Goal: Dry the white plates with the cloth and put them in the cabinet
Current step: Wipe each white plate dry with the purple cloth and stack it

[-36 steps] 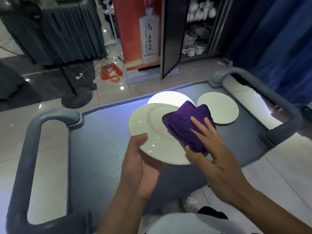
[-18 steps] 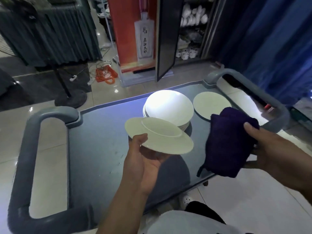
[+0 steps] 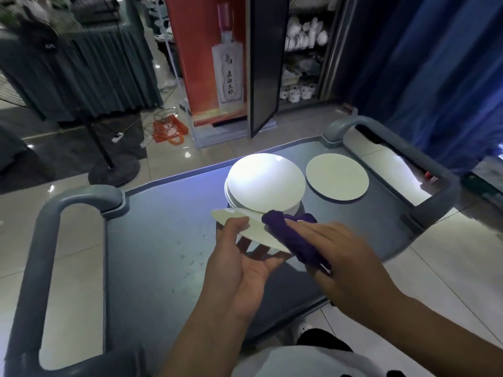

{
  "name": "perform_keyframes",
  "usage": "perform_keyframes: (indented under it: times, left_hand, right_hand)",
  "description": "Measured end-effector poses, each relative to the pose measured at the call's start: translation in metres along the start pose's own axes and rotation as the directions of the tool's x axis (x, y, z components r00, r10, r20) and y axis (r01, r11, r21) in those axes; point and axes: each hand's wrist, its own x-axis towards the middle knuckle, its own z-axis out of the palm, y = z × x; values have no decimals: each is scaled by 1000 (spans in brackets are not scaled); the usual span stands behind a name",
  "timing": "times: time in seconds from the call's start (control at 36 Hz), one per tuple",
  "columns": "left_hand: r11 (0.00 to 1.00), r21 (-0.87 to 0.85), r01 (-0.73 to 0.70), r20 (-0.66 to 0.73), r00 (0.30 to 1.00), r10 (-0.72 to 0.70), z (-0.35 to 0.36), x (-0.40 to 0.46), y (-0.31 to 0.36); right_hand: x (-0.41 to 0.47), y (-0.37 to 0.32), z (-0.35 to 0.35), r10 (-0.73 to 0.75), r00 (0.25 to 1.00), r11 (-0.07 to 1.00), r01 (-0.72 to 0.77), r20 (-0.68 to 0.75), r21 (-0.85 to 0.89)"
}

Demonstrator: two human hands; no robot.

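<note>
Left hand (image 3: 239, 263) fingers grasp tilted white plate (image 3: 246, 228) just before plate stack (image 3: 265, 186); right hand (image 3: 334, 248) flat fingers press purple cloth (image 3: 288, 231) on it; stack undried; cabinet (image 3: 299, 55) beyond stack, open.

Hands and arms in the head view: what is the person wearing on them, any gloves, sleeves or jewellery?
No gloves on the left hand or right hand. Both forearms are bare to the frame edge, no sleeves, watch, rings or bracelets visible. A white garment shows at the bottom, below the arms.

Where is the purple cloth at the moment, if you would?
The purple cloth lies centre-right, pressed by the right hand onto the held plate, just before the plate stack.
</note>
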Motion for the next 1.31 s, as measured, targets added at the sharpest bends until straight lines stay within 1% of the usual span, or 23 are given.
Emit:
perform_keyframes:
  times: [0.08,0.17,0.19,0.25,0.31,0.36,0.39,0.42,0.44,0.5,0.53,0.58,0.67,0.78,0.83,0.89,0.92,0.97,1.03,1.08,1.14,1.22,1.31]
  left_hand:
    - [993,107,-50,11,999,49,14,3,5]
    - [891,424,-163,107,986,129,22,12,17]
    - [816,541,-203,147,978,145,24,15,22]
    - [638,706,-306,226,952,206,25,21,31]
    - [487,777,-398,241,904,354,21,27,39]
    - [350,832,-431,203,823,531,10,32,45]
    - [314,847,-429,174,783,598,4,34,47]
    - [319,847,-425,147,765,627,-3,35,49]
    - [383,821,-422,125,789,601,-8,36,50]
    - [604,699,-382,156,907,392,-14,34,49]
    - [705,624,-337,205,941,269,-17,33,46]
    - [846,466,-260,283,949,136,-18,31,39]
    - [882,383,-275,284,943,171,-19,33,26]
    - [900,304,-313,217,943,254,-10,34,15]
    - [920,238,-310,196,943,268,-7,33,13]
    - [929,198,-312,179,944,279,-4,32,13]
    - [931,186,-315,171,943,285,-2,32,13]
    - [933,171,-317,153,944,293,2,31,11]
    - [934,166,-315,140,945,294,7,31,9]
    - [930,192,-314,132,947,293,11,31,6]
    - [924,207,-321,115,946,303,14,31,3]
    - [915,222,-338,100,941,323,14,32,1]
    - [905,213,-369,46,929,367,8,33,-1]
  right_hand:
    - [11,7,-3,21,999,999,-20,-36,30]
    - [33,12,-19,243,967,927,-207,-82,312]
    - [41,17,-24,343,937,844,-273,-73,462]
    - [53,26,-32,522,851,553,-387,56,737]
    - [59,36,-36,620,750,292,-491,228,821]
    - [62,46,-35,639,684,142,-556,353,819]
    - [63,51,-35,638,660,89,-575,397,813]
    - [64,56,-35,633,640,42,-591,437,805]
    - [65,60,-35,619,624,-5,-605,478,796]
    - [68,69,-36,572,606,-84,-627,553,775]
    - [70,72,-36,547,603,-102,-640,581,761]
    - [75,78,-36,511,595,-94,-679,621,728]
    - [83,89,-35,499,569,-70,-726,654,685]
    - [103,96,-40,517,566,-179,-663,643,727]
    - [114,100,-42,557,625,-114,-596,547,795]
    - [127,98,-43,577,725,84,-509,375,857]
    - [133,96,-44,558,783,219,-458,275,861]
    - [144,89,-47,383,921,541,-287,72,791]
    - [156,83,-45,55,998,774,-49,9,631]
    - [168,77,-35,-202,973,888,134,109,440]
    - [175,74,-19,-352,902,914,274,251,300]
    - [179,73,-3,-416,830,903,329,371,276]
    - [179,78,-4,-381,813,902,222,441,370]
